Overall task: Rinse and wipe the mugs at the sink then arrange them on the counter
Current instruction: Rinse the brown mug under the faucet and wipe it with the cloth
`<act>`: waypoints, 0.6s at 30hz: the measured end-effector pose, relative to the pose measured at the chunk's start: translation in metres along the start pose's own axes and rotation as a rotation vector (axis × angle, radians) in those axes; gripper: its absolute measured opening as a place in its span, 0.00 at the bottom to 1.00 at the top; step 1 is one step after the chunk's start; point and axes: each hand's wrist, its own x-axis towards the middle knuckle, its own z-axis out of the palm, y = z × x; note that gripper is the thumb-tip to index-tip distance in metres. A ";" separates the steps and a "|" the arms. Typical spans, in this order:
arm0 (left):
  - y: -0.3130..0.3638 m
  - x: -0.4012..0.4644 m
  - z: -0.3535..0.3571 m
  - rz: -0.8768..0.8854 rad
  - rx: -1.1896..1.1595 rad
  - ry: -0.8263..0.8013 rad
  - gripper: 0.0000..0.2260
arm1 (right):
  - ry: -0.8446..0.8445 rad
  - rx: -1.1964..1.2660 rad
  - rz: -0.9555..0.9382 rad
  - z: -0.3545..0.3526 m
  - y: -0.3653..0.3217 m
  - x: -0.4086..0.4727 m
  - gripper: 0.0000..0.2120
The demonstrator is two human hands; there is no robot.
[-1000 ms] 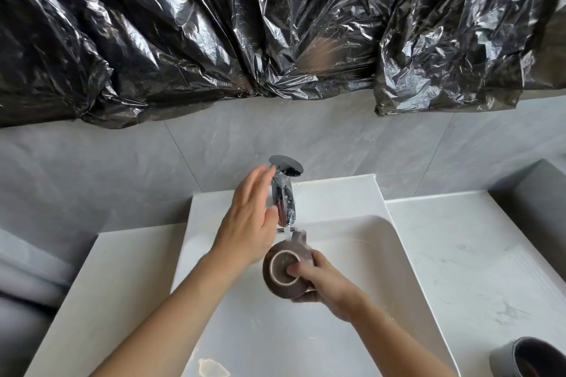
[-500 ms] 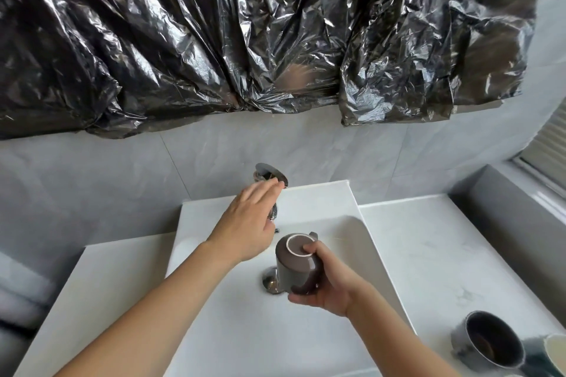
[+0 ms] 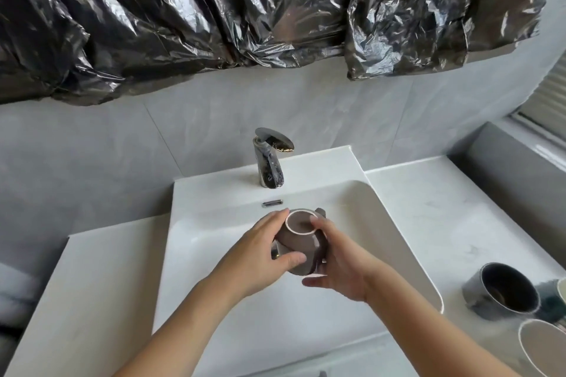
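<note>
A brown mug [image 3: 298, 246] is held upside down over the white sink [image 3: 382, 223], its pale-ringed base facing up and its handle pointing away from me. My left hand [image 3: 260, 257] grips its left side, thumb across the front wall. My right hand [image 3: 340, 260] wraps its right side, one finger resting on the base. The chrome faucet [image 3: 269, 162] stands behind the mug with no water running. A dark grey mug [image 3: 502, 291] lies tilted on the counter at the right, beside a teal mug [image 3: 551, 300] and a pale mug [image 3: 542, 349] at the frame edge.
The white counter [image 3: 444, 202] runs right of the sink and another stretch [image 3: 92, 285] runs left. Crumpled black plastic sheeting [image 3: 245, 15] hangs over the grey tiled wall. A grey ledge [image 3: 520, 168] rises at the far right.
My left hand left the faucet handle and came down onto the mug. The mug turned base-up and is now held in both hands. More mugs show at the right.
</note>
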 end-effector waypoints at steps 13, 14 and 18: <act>-0.057 0.004 0.041 0.192 -0.326 0.096 0.32 | 0.045 -0.361 -0.207 -0.023 0.047 0.020 0.32; -0.057 0.000 0.045 0.203 -0.342 0.098 0.33 | 0.053 -0.379 -0.235 -0.021 0.052 0.017 0.32; -0.049 -0.024 0.061 0.228 -0.396 0.169 0.34 | 0.066 -0.464 -0.296 -0.016 0.075 -0.001 0.31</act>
